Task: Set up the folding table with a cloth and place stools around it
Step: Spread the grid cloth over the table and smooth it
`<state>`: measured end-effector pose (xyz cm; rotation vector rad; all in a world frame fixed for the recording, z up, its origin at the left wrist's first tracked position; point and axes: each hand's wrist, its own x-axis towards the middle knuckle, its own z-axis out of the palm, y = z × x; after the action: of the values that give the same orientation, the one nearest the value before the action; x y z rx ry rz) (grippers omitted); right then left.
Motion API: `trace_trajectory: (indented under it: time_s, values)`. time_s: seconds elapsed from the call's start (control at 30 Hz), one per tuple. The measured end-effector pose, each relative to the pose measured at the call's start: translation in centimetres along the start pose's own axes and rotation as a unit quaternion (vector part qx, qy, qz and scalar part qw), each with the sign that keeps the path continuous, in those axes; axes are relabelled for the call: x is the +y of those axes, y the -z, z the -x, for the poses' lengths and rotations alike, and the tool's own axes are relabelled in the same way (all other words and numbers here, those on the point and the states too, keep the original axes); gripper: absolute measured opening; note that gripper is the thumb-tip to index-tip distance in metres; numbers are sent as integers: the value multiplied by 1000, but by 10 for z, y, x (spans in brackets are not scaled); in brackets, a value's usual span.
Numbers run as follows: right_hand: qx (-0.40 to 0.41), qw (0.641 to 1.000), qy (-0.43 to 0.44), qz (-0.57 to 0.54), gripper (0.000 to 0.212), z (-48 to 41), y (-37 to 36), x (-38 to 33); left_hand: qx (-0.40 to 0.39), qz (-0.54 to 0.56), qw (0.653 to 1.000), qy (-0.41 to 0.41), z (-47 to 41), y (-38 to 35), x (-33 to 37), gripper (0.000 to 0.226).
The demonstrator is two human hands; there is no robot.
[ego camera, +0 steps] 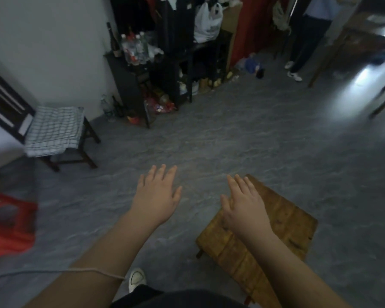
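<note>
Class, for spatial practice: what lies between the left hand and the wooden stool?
Head view: bare grey floor beside left hand, then right hand overlapping wooden stool.

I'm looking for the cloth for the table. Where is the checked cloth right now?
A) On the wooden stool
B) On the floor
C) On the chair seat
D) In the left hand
C: the checked cloth lies draped over the seat of the dark chair by the wall.
</note>
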<state>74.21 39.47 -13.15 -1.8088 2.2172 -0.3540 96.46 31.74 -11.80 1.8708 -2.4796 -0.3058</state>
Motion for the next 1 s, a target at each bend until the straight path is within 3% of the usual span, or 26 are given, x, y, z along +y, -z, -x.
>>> trace_trajectory:
  time_s: [0.37, 0.73, 1.0]
  values:
    - [-47, 996, 75, 13, 63, -65, -35, -131, 27, 41, 997, 66, -15, 14, -133, 67]
    - [-69, 990, 126, 9, 63, -169, -111, -358, 26, 29, 992, 117, -65, 56, -367, 67]
    - [-97, 978, 184, 12, 61, -234, -158, -490, 38, 58, 978, 198, -87, 81, -506, 66]
